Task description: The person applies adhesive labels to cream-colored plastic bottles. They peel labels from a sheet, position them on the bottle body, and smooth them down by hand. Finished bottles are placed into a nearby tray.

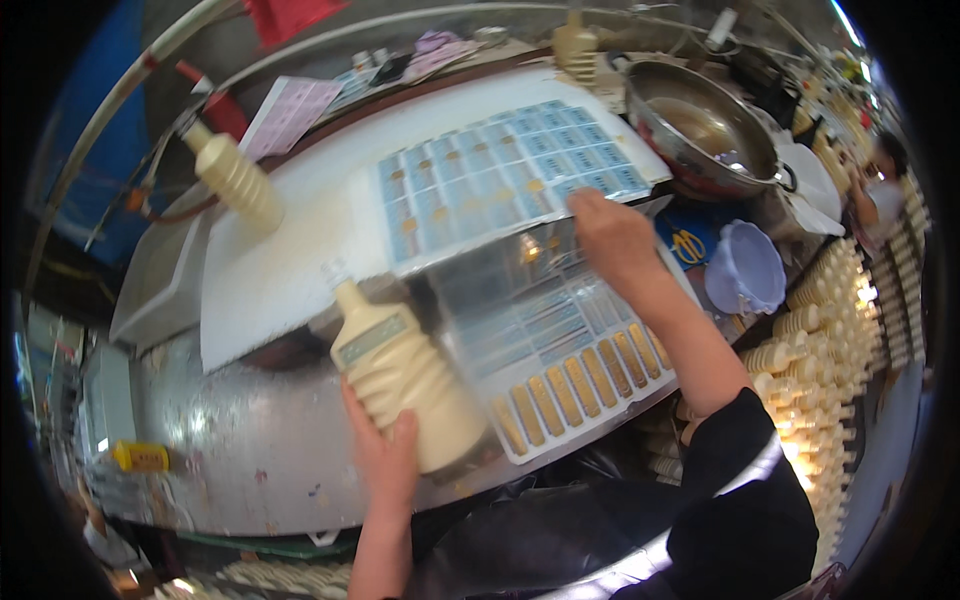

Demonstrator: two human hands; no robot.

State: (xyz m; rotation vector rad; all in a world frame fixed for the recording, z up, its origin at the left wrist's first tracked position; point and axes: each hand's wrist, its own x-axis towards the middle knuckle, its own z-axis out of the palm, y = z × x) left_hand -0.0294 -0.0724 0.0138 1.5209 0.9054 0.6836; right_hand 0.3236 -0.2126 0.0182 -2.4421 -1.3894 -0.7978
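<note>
Tilted over the metal table, a cream ribbed bottle rests in my left hand, which is closed round its lower side. A grey-green label band lies across the bottle's shoulder. My right hand reaches to the near right edge of a blue label sheet, fingertips pinched together against it. Whatever they pinch is hidden. The sheet lies on a white board. Below my right forearm, a second sheet carries blue labels and a row of gold strips.
Another cream bottle stands at the board's left, a third at the back. A large metal pan and a lilac basin sit at right, beyond stacked cream bottles. A yellow container lies on the metal table.
</note>
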